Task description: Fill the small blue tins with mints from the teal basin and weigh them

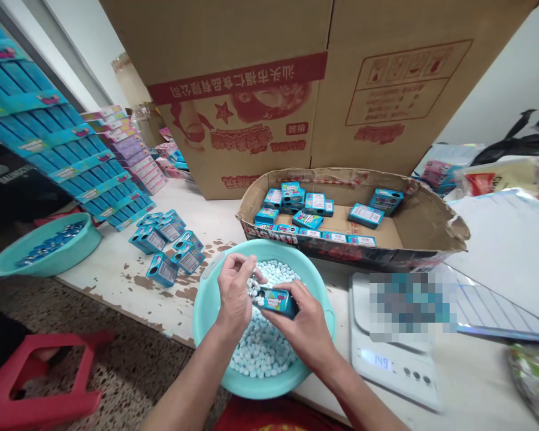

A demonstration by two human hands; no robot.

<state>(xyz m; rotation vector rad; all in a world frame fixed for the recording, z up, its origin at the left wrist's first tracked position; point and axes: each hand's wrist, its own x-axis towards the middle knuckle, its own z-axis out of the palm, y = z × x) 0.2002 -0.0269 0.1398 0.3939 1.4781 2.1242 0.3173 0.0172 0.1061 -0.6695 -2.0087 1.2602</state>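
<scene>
Over a turquoise basin (324, 287) filled with pale blue and white candies (263, 353), my right hand (308, 320) grips a small blue candy box (276, 300) lying on its side. The box's open end points left. My left hand (237, 287) is cupped at that opening, its fingers curled around a small heap of candies (253, 290). Some candies sit right at the mouth of the box. Whether any are passing in or out cannot be told from this one frame.
Left of the basin several blue boxes (164, 269) stand on the worn table. Behind it lies a low cardboard tray (413, 224) with more boxes. A digital scale (395, 371) is at right. A turquoise bowl (90, 230) and a red stool (54, 341) are at left.
</scene>
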